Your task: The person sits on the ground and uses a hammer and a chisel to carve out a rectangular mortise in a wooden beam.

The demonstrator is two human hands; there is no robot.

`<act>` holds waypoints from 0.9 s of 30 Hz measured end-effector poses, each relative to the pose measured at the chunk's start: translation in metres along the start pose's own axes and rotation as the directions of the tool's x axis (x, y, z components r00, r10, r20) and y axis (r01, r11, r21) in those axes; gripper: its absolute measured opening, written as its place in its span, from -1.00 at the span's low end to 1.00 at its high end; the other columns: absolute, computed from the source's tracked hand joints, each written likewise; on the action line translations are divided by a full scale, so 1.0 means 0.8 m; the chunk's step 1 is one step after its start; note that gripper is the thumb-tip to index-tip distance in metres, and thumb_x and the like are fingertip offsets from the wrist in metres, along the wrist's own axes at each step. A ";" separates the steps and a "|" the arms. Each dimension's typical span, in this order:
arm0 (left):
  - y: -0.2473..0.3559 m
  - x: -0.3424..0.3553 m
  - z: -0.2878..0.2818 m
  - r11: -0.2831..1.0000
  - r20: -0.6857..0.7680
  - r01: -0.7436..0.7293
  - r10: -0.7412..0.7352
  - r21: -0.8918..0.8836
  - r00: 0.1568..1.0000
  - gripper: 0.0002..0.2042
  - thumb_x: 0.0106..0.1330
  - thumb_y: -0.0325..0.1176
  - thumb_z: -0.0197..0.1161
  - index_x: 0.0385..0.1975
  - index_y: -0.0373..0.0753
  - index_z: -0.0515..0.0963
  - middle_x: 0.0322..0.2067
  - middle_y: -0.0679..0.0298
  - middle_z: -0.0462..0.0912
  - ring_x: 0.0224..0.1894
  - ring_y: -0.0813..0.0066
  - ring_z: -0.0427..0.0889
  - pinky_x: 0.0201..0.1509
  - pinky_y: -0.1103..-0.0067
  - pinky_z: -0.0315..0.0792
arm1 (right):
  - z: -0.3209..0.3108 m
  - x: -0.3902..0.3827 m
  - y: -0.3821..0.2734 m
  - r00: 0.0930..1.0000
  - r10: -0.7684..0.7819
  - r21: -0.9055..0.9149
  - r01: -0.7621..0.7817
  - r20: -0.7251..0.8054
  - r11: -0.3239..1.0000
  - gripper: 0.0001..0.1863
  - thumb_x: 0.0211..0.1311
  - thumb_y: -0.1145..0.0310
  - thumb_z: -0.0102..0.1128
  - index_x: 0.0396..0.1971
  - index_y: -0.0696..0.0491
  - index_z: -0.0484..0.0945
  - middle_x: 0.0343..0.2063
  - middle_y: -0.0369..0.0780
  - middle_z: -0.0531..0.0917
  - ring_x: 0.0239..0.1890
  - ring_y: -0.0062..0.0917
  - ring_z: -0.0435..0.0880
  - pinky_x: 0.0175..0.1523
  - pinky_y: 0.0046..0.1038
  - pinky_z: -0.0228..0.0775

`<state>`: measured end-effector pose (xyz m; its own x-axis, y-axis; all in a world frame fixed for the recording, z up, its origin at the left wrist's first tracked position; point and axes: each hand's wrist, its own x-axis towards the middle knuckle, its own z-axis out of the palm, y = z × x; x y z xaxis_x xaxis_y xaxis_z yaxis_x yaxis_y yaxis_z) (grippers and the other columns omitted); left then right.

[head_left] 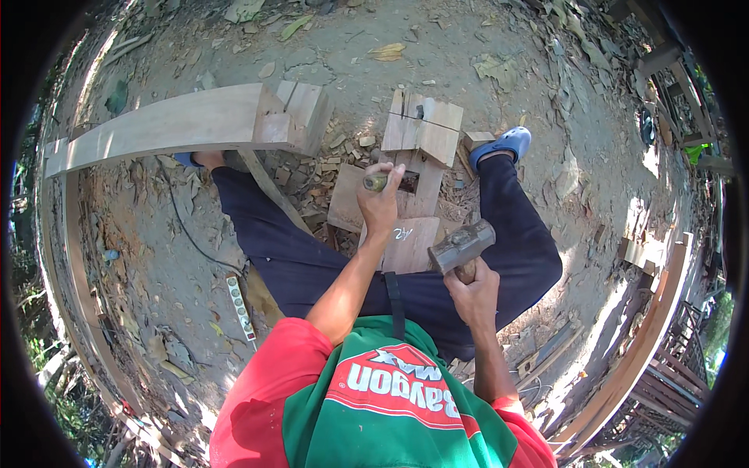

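Long curved pale timber beam (pixel 156 125) crosses upper left, notched block end near the person's left knee; looks heavy and rigid, not a one-hand lift. Second curved plank (pixel 640 351) runs down the right edge, well apart. Workpiece: flat pale wooden board with a rectangular mortise slot (pixel 417 168), lying on the dirt between the legs, with a smaller square offcut (pixel 346 199) touching its left side. Board reads stiff and fairly heavy, and rests under its own weight; no clamp visible, so it could shift under blows. Knees in dark trousers flank it on both sides. Right hand (pixel 473 296) is wrapped tight on the wooden handle of a steel-headed hammer (pixel 462 246), head raised just right of the board. Head-heavy, so the grip near the head gives control but little swing. Left hand (pixel 381 204) is fisted round a wooden-handled chisel (pixel 376 182), butt end up, blade hidden in or at the slot; cannot tell the depth. Handle is hard and smooth, held mid-shaft, so the knuckles sit close under the strike point. White power strip with cable (pixel 240 306) lies on the ground to the left, clear of the work. Blue clog (pixel 503 144) on the right foot just beside the board's far corner. Wood chips (pixel 312 183) and dry leaves litter the dirt; loose footing, chips may sit under the board.
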<state>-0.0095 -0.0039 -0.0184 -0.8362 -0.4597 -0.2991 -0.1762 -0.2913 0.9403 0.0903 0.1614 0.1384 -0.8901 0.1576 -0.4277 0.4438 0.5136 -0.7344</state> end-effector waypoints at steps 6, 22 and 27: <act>0.014 -0.016 0.014 1.000 0.246 0.004 -0.004 0.000 0.969 -0.73 0.17 -0.39 0.52 -0.29 -0.27 0.52 -0.06 0.17 0.64 -0.03 0.51 0.58 0.07 0.53 0.47 | 0.011 0.025 -0.024 0.978 -0.196 -0.133 0.204 0.074 0.970 -0.74 -0.04 0.35 0.40 -0.41 0.20 0.58 -0.59 0.01 0.64 -0.47 -0.09 0.72 -0.35 -0.25 0.51; -0.007 -0.026 0.021 0.898 0.467 -0.436 0.363 0.056 0.806 -0.77 0.08 -0.56 0.46 -0.43 -0.23 0.47 -0.38 0.21 0.55 -0.24 0.24 0.53 -0.11 0.38 0.40 | 0.004 0.048 -0.044 0.938 -0.265 -0.207 0.312 0.224 0.927 -0.72 -0.15 0.37 0.43 -0.38 0.12 0.63 -0.60 -0.06 0.65 -0.52 -0.13 0.69 -0.38 -0.26 0.52; 0.004 -0.022 0.030 0.902 0.470 -0.428 0.352 0.061 0.810 -0.78 0.10 -0.54 0.45 -0.45 -0.22 0.46 -0.44 0.24 0.50 -0.30 0.26 0.47 -0.14 0.38 0.35 | -0.007 0.030 -0.027 0.815 -0.528 -0.315 0.579 0.239 0.752 -0.87 -0.02 0.42 0.33 -0.47 0.14 0.59 -0.62 -0.06 0.64 -0.59 -0.18 0.65 -0.43 -0.33 0.46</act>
<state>-0.0076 0.0233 -0.0064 -0.9829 -0.0809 0.1655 0.1672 -0.0153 0.9858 0.0589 0.1590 0.1471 -0.9350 -0.3439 -0.0870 -0.2142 0.7429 -0.6342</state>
